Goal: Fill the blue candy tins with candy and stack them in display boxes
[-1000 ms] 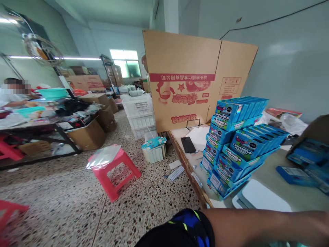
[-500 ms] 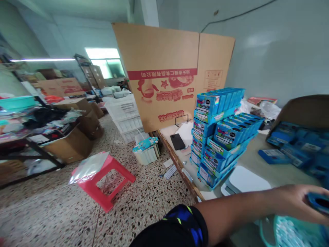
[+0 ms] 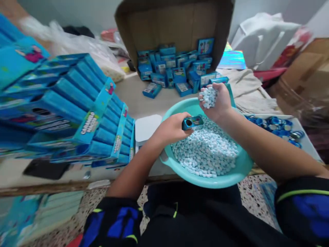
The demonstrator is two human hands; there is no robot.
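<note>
My left hand (image 3: pixel 177 128) grips a small blue candy box (image 3: pixel 197 121), its end with a dark round hole facing up, over the left part of a turquoise basin (image 3: pixel 216 182). Small white and pale-blue candies (image 3: pixel 205 151) fill much of the basin. Cupped above the basin's far right rim, my right hand (image 3: pixel 221 99) holds a heap of the same candies (image 3: pixel 209 97), fingers curled around them.
Stacked display trays of blue boxes (image 3: pixel 64 109) rise at the left, beside a white scale (image 3: pixel 147 127). Behind the basin, a brown carton (image 3: pixel 174 20) lies open with many blue boxes. A white tray of blue caps (image 3: pixel 280 127) sits right. A black phone (image 3: pixel 46 168) lies near the table edge.
My view has swung right and down from the room to the basin. My right hand, heaped with candies, is now in view, and the left still holds a blue box.
</note>
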